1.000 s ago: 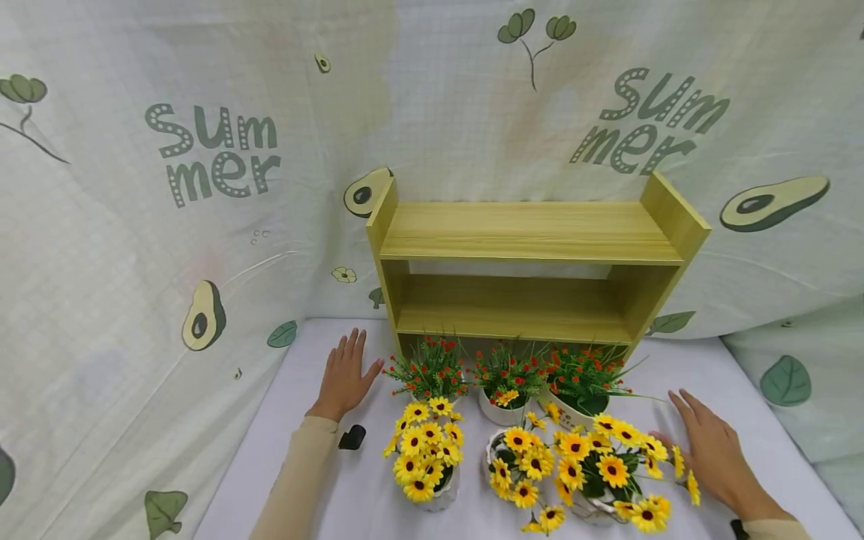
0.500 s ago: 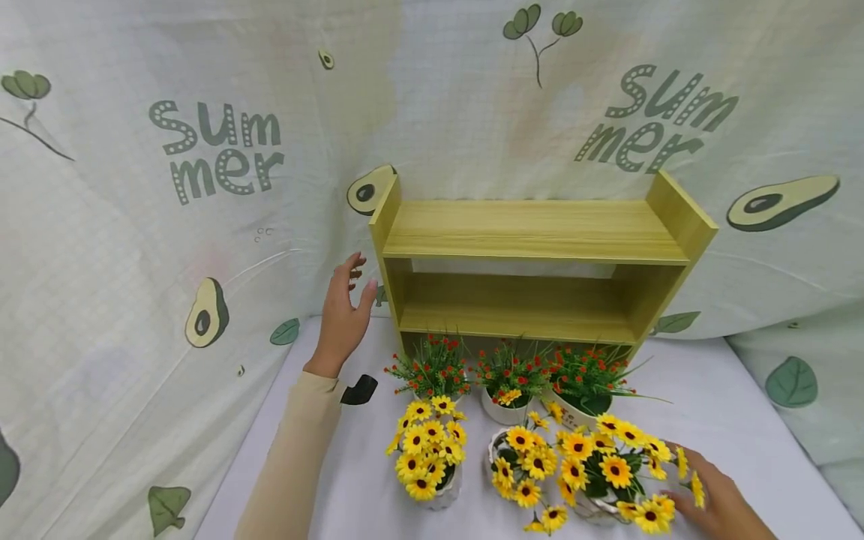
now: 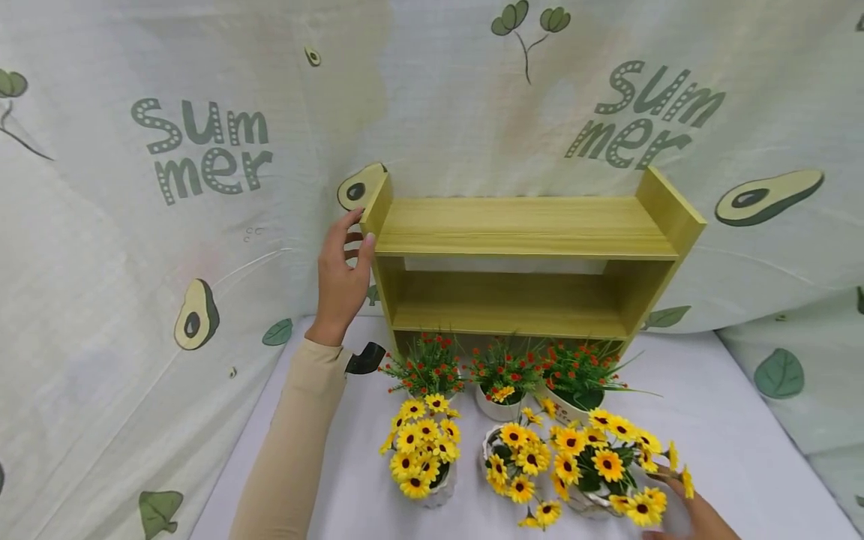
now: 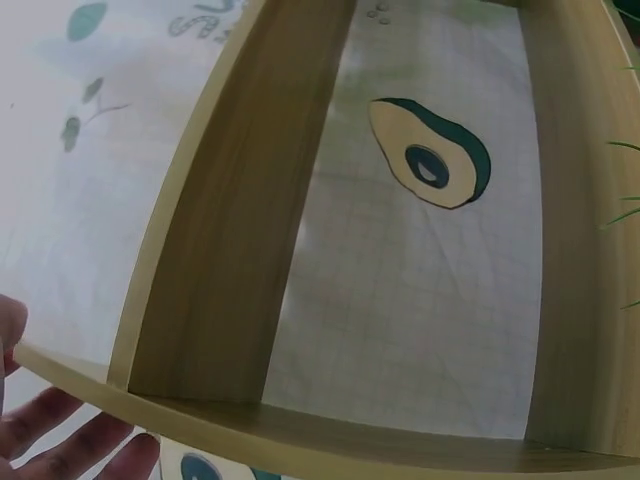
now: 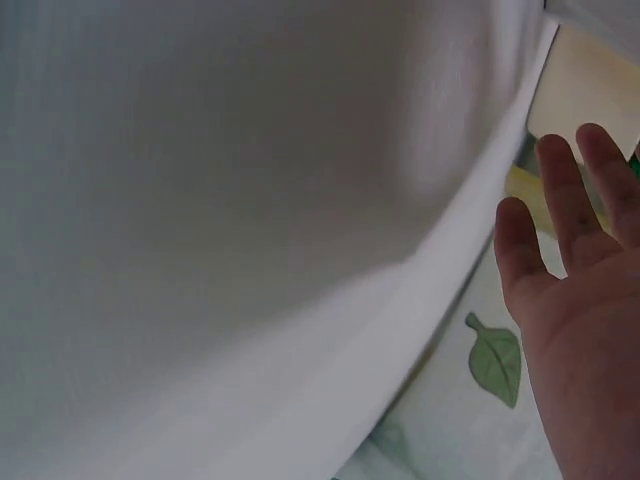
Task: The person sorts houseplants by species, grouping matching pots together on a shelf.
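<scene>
My left hand (image 3: 340, 289) is up at the left side panel of a light wooden shelf (image 3: 526, 225). It grips the panel's upper front corner, thumb on one side and fingers on the other; the left wrist view has the panel's edge running between the thumb and the fingers (image 4: 85, 435). Low on the right, my right hand (image 3: 695, 514) is partly hidden behind a pot of yellow sunflowers (image 3: 607, 465). The right wrist view shows this hand palm-on, its fingers (image 5: 565, 190) stretched out and spread, nothing held.
Three pots of red-dotted greenery, the middle one (image 3: 502, 375) among them, stand against the shelf's foot. Two more sunflower pots, one at left (image 3: 421, 450) and one in the middle (image 3: 520, 461), stand before them on the white tabletop (image 3: 358, 465). Printed cloth (image 3: 472, 112) hangs behind.
My left hand has risen from the tabletop to the shelf's upper left corner. My right hand has come down and inward, behind the right-hand sunflowers. Shelf and pots look unmoved.
</scene>
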A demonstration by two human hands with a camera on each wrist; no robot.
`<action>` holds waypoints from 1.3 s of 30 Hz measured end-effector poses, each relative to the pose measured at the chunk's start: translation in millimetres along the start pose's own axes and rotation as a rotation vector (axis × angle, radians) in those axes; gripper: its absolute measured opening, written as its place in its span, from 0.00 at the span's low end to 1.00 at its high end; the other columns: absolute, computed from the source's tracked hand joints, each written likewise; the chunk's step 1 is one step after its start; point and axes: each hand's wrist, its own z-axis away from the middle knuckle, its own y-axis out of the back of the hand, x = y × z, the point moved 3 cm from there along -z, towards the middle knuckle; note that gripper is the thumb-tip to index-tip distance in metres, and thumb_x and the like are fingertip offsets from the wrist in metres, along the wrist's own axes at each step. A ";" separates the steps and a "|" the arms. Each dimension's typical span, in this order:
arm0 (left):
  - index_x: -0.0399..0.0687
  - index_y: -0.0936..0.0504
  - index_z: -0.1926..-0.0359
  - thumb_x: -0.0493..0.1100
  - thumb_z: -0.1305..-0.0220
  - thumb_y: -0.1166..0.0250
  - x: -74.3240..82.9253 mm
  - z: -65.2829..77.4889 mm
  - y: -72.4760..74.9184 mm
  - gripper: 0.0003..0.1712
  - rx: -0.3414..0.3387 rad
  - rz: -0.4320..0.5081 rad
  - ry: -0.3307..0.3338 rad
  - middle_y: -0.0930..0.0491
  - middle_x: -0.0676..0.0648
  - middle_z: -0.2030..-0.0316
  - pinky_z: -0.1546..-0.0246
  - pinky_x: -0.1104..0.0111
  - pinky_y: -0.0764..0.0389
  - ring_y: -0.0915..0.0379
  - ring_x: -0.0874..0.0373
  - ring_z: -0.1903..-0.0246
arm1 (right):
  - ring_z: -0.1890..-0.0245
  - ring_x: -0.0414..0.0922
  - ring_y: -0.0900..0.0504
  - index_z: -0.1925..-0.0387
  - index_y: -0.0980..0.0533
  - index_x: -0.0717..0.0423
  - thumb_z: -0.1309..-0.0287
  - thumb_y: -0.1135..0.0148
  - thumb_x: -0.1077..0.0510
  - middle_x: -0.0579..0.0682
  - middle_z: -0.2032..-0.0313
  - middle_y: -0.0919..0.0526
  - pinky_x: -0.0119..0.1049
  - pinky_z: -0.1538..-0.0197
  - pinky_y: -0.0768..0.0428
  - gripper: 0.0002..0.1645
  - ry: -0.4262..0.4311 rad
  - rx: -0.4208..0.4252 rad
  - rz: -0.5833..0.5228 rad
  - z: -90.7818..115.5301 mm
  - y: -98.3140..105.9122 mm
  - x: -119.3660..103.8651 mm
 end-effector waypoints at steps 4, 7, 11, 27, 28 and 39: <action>0.45 0.28 0.41 0.39 0.33 0.45 -10.4 -3.0 -1.3 0.20 0.028 -0.022 -0.024 0.28 0.46 0.48 0.61 0.59 0.23 0.27 0.50 0.56 | 0.49 0.72 0.34 0.39 0.41 0.68 0.55 0.31 0.40 0.75 0.45 0.35 0.64 0.58 0.31 0.51 0.002 0.012 -0.029 -2.0 -7.8 -11.7; 0.44 0.26 0.43 0.38 0.33 0.44 -7.9 -3.1 -1.1 0.18 0.058 -0.026 -0.032 0.27 0.44 0.51 0.63 0.56 0.22 0.26 0.49 0.58 | 0.46 0.73 0.37 0.39 0.41 0.67 0.56 0.31 0.38 0.73 0.45 0.34 0.64 0.56 0.32 0.53 -0.033 0.032 -0.060 -1.3 -12.6 -19.4; 0.46 0.24 0.45 0.40 0.33 0.44 -15.5 -2.9 -3.0 0.16 0.085 -0.045 -0.034 0.25 0.46 0.52 0.64 0.59 0.22 0.25 0.53 0.58 | 0.46 0.72 0.37 0.39 0.42 0.71 0.58 0.31 0.36 0.73 0.45 0.35 0.63 0.55 0.32 0.57 -0.062 0.069 -0.088 2.4 -17.0 -30.9; 0.49 0.21 0.48 0.42 0.34 0.43 -20.8 -1.7 -10.5 0.15 0.131 -0.066 -0.027 0.23 0.52 0.54 0.72 0.68 0.23 0.23 0.58 0.59 | 0.49 0.67 0.30 0.39 0.45 0.74 0.62 0.30 0.33 0.75 0.44 0.36 0.56 0.54 0.27 0.64 -0.166 0.157 -0.178 13.2 -26.2 -48.1; 0.49 0.21 0.48 0.42 0.34 0.43 -20.9 -1.6 -10.8 0.15 0.132 -0.065 -0.026 0.23 0.52 0.54 0.72 0.68 0.23 0.23 0.58 0.59 | 0.48 0.67 0.30 0.39 0.46 0.74 0.62 0.30 0.33 0.75 0.43 0.37 0.56 0.53 0.28 0.64 -0.166 0.157 -0.186 14.4 -26.6 -49.7; 0.48 0.22 0.47 0.41 0.34 0.43 -20.8 0.1 -15.3 0.15 0.127 -0.038 -0.023 0.23 0.51 0.54 0.72 0.71 0.24 0.24 0.59 0.60 | 0.44 0.72 0.40 0.38 0.55 0.77 0.61 0.33 0.30 0.79 0.41 0.47 0.62 0.46 0.36 0.71 -0.221 0.099 -0.243 23.4 -25.4 -72.2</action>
